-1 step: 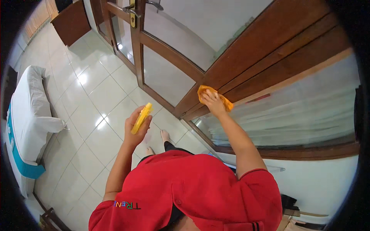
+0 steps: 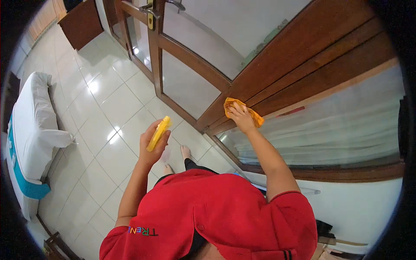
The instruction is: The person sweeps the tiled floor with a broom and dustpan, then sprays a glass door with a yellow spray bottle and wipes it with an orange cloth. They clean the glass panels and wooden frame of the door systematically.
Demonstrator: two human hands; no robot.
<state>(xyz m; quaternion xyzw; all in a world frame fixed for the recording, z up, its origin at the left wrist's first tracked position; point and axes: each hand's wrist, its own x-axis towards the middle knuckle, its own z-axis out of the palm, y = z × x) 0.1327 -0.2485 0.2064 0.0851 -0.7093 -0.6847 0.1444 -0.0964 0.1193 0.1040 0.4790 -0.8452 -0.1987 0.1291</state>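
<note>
My left hand (image 2: 152, 141) is wrapped round a spray bottle, whose yellow spray head (image 2: 159, 133) points up and away from me; the rest of it is mostly hidden below. On the right, my right hand (image 2: 241, 116) lies over an orange cloth (image 2: 256, 118), its fingers spread across the folds. The cloth rests against the brown wooden frame (image 2: 260, 89) between the glazed door (image 2: 190, 84) and the window (image 2: 338, 117).
Metal handles (image 2: 149, 11) stick out from the door at the top. A bed with white bedding (image 2: 37, 125) and a teal runner (image 2: 32, 190) stands at left on the tiled floor (image 2: 93, 143). Farther back is a brown wooden cabinet (image 2: 81, 26). My bare feet (image 2: 185, 151) are near the door.
My right hand and the cloth have shifted very slightly to the right and down on the frame. My left hand stays almost where it was.
</note>
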